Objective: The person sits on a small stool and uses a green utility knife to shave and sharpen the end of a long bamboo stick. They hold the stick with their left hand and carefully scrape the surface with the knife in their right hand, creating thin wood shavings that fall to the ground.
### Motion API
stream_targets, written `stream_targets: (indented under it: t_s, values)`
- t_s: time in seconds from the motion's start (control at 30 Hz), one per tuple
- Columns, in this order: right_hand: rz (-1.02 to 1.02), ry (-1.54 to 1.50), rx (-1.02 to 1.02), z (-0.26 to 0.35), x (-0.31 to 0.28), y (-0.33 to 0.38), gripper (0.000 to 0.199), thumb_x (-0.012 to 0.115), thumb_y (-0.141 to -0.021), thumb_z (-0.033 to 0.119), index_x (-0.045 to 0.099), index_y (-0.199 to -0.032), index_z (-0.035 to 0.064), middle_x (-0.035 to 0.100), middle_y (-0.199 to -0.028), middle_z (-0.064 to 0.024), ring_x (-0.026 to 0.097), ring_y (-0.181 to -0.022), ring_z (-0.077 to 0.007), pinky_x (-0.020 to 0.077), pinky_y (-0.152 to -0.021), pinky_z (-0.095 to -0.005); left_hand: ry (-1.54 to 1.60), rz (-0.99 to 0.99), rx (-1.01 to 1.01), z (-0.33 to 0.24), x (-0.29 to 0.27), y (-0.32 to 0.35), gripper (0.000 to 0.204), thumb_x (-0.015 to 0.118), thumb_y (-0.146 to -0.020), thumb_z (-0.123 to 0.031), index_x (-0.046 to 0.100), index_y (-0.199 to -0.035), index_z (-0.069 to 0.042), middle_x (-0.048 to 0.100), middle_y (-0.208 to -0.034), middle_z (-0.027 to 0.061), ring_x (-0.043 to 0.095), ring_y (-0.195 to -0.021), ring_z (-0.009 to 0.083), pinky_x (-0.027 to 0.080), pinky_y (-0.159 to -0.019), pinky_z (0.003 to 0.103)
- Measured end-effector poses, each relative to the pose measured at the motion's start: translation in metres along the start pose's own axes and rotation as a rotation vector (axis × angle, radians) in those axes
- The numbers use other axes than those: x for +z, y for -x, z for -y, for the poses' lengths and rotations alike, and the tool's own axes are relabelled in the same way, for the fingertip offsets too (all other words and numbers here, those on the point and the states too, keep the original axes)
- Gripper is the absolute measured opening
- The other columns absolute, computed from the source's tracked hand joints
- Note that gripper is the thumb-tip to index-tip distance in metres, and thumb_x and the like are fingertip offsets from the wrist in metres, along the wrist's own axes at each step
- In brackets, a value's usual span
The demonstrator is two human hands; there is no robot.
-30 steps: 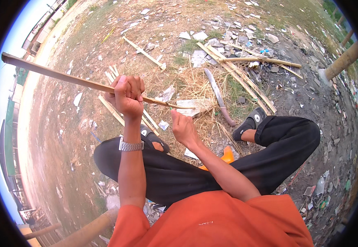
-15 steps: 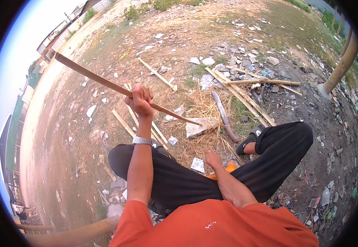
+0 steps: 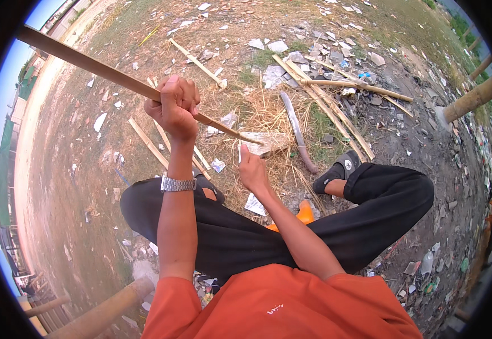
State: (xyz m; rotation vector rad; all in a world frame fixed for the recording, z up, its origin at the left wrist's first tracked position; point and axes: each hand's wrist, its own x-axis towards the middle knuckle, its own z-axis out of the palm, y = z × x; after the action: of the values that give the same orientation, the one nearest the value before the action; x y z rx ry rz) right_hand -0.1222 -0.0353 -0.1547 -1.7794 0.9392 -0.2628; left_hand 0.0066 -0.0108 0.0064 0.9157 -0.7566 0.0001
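Note:
My left hand (image 3: 173, 107) is closed around a long flat bamboo strip (image 3: 99, 68), which slants from the upper left down to the middle. The strip's lower end lies over a pale wooden block (image 3: 268, 142) on the straw. Just below that end is my right hand (image 3: 252, 171), fingers curled closed. A small whitish edge shows by its thumb, but what it holds, if anything, I cannot make out. To the right of the block lies a machete (image 3: 297, 127) with a grey blade and brown handle, touched by neither hand.
Split bamboo lengths (image 3: 330, 110) lie at the right, and thinner strips (image 3: 147, 144) near my left foot. An orange object (image 3: 304, 212) sits between my legs. Bamboo posts (image 3: 475, 97) stand at the right; broken tiles (image 3: 278, 46) and litter cover the ground.
My right hand has moved up and left, from beside the orange object to the strip's lower end. My left hand still grips the strip and appears higher and farther left; the view has shifted too.

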Motion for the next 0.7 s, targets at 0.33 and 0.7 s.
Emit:
stream_targets:
  t_s: [0.33,0.7]
  values:
    - [-0.035,-0.105,-0.159,-0.010,-0.006,-0.002,0.056,0.033,-0.098,0.041,0.054,-0.076,-0.0051,0.054,-0.068,-0.0296,0.054,-0.067,-0.0465,0.0399,-0.064,-0.0494,-0.209,-0.098,0.053,0.007,0.009,-0.001,0.042,0.044,-0.096,-0.021,0.028,-0.058,-0.013,0.024,-0.046,-0.0029,0.025,-0.038,0.0077,0.024,-0.039,0.025]
    - [-0.322,-0.400,-0.266,-0.024,-0.005,0.008,0.046,0.033,-0.100,0.035,0.045,-0.073,-0.0004,0.039,-0.052,-0.0150,0.040,-0.046,-0.0264,0.0321,-0.049,-0.0416,-0.327,-0.072,0.086,0.018,0.001,-0.002,0.036,0.037,-0.100,-0.039,0.040,-0.084,-0.007,0.043,-0.070,0.0012,0.043,-0.057,0.0070,0.036,-0.052,0.022]
